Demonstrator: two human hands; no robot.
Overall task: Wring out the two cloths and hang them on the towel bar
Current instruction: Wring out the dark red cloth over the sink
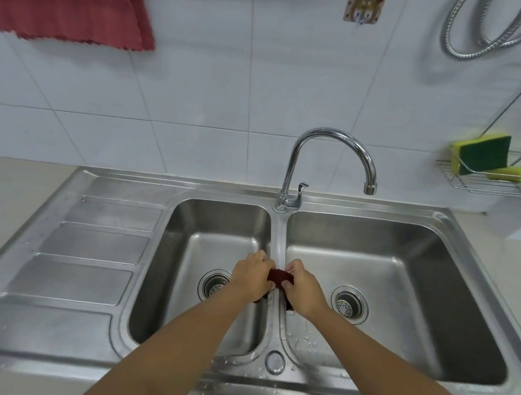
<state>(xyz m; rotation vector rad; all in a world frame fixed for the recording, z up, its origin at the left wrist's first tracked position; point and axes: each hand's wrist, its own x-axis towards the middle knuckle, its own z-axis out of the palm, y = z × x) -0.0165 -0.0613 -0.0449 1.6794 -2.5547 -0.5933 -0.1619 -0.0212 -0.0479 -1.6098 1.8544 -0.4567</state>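
Note:
A dark red wet cloth [279, 276] is bunched tight between both hands, right above the divider of the double sink [278, 247]. My left hand [253, 276] grips its left end and my right hand [304, 287] grips its right end, fists close together. Small dark ends of the cloth poke out below the hands. A second red cloth [72, 5] hangs spread against the wall tiles at the top left; the bar that carries it lies outside the frame.
The chrome faucet [331, 159] arches over the right basin, no water running. Each basin has a drain strainer [349, 305]. A ribbed drainboard [87, 263] lies left. A wire rack with sponges [481, 156] hangs at right, a shower hose [489, 34] above it. Droplets dot the front rim.

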